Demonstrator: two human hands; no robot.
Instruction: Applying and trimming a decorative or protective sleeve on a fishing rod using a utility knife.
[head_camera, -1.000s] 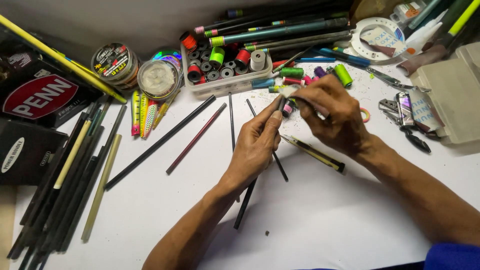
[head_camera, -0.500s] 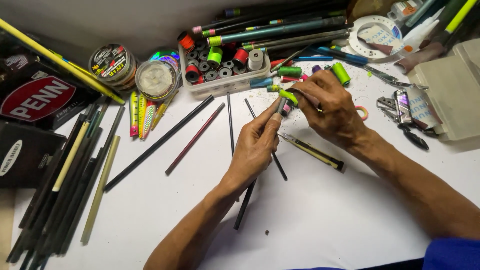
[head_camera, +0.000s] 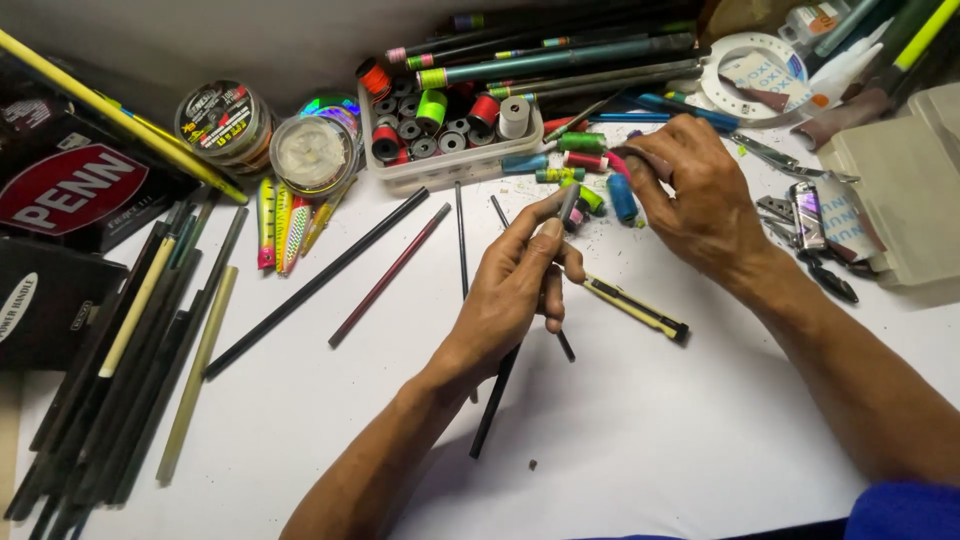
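My left hand (head_camera: 515, 285) is shut around a thin dark rod (head_camera: 497, 400). The rod's tip points up and away, and its lower end lies on the white table (head_camera: 650, 440). My right hand (head_camera: 700, 190) hovers just right of the tip, over loose thread spools. Its fingers curl over a pink spool (head_camera: 618, 165), and whether they grip it is hidden. A green spool (head_camera: 592, 200) and a blue spool (head_camera: 622, 197) lie beside the rod tip. Under my right wrist lies a yellow-and-black utility knife (head_camera: 635, 308).
A clear tray of thread spools (head_camera: 450, 165) stands behind. Two line spools (head_camera: 225, 120) and bright lures (head_camera: 280, 225) lie at the back left. Several rod blanks (head_camera: 130, 370) fill the left edge, with loose dark and red rods (head_camera: 390, 275) nearby. Pliers (head_camera: 815, 240) and a beige box (head_camera: 900, 200) sit right.
My right hand has left the rod tip and moved right and back over the loose spools. The green spool it held now lies on the table. My left hand still holds the rod.
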